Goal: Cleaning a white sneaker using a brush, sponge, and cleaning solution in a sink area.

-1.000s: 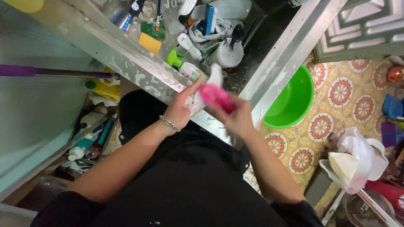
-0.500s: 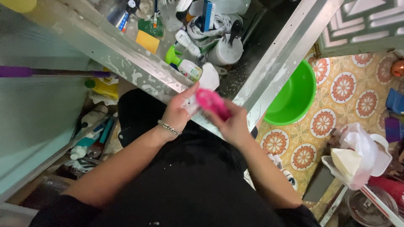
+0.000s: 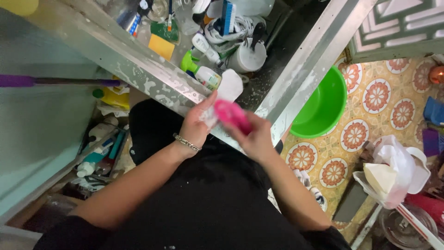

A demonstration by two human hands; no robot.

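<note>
Left hand (image 3: pixel 196 127), bracelet at the wrist, grips a white object (image 3: pixel 227 88) while right hand (image 3: pixel 254 139) presses a pink object (image 3: pixel 232 115) against it, both over the speckled metal sink rim (image 3: pixel 138 65), green basin (image 3: pixel 323 104) on the patterned floor tiles (image 3: pixel 384 97) nearby.

A speckled metal sink edge (image 3: pixel 138 69) runs diagonally across the top, its basin crowded with bottles, a yellow sponge (image 3: pixel 161 46) and a white cup (image 3: pixel 249 58). Right of it, the floor (image 3: pixel 370 115) is tiled in orange floral medallions, with a green plastic basin (image 3: pixel 323 106) resting on it. A pale teal wall (image 3: pixel 37 125) fills the left, and a patterned window grille (image 3: pixel 397 23) shows top right
</note>
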